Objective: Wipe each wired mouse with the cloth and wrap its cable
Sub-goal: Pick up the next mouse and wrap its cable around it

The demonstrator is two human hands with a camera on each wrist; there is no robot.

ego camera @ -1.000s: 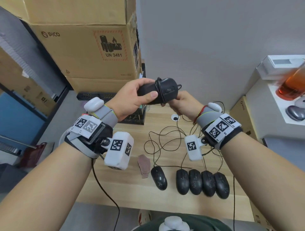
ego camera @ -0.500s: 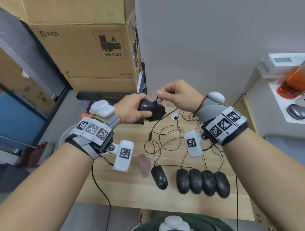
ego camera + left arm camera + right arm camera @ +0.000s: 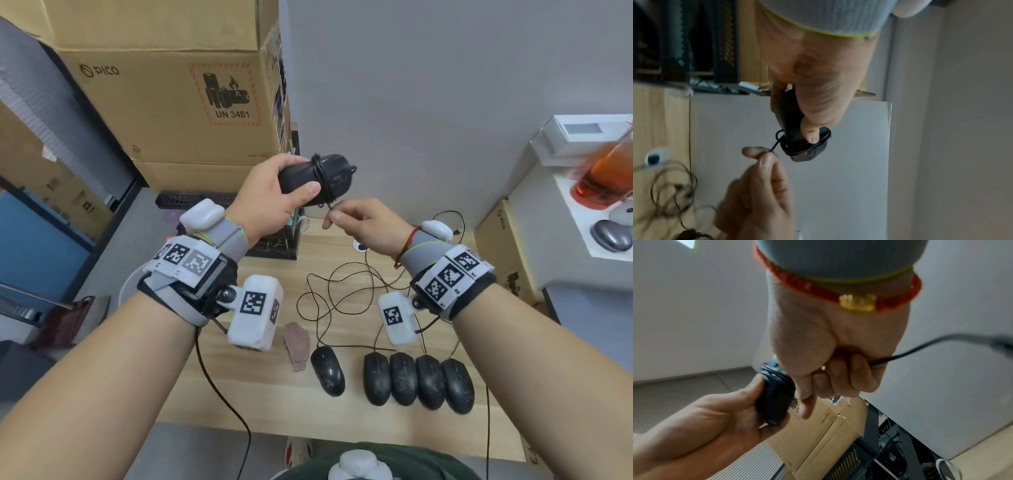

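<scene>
My left hand (image 3: 274, 205) grips a black wired mouse (image 3: 329, 178) in the air above the back of the desk. Its cable (image 3: 320, 181) is wound in several turns round the body. Just below the mouse, my right hand (image 3: 337, 214) pinches the free end of that cable between thumb and forefinger. The left wrist view shows the mouse (image 3: 791, 123), the coils and the pinching right hand (image 3: 760, 162). In the right wrist view the cable (image 3: 910, 352) trails out of my curled right hand (image 3: 828, 353). A pinkish-brown cloth (image 3: 296, 346) lies on the desk. Several black mice (image 3: 400, 378) lie beside it.
Loose cables (image 3: 342, 291) tangle on the wooden desk (image 3: 239, 394) behind the mice. Cardboard boxes (image 3: 171, 102) and a black mesh rack (image 3: 274, 246) stand at the back left. A white shelf (image 3: 565, 212) at the right carries an orange bottle (image 3: 603, 178) and a grey mouse (image 3: 611, 234).
My left hand has lifted the mouse back up. My right hand has swung from above the mouse to beneath it, carrying the cable round the body.
</scene>
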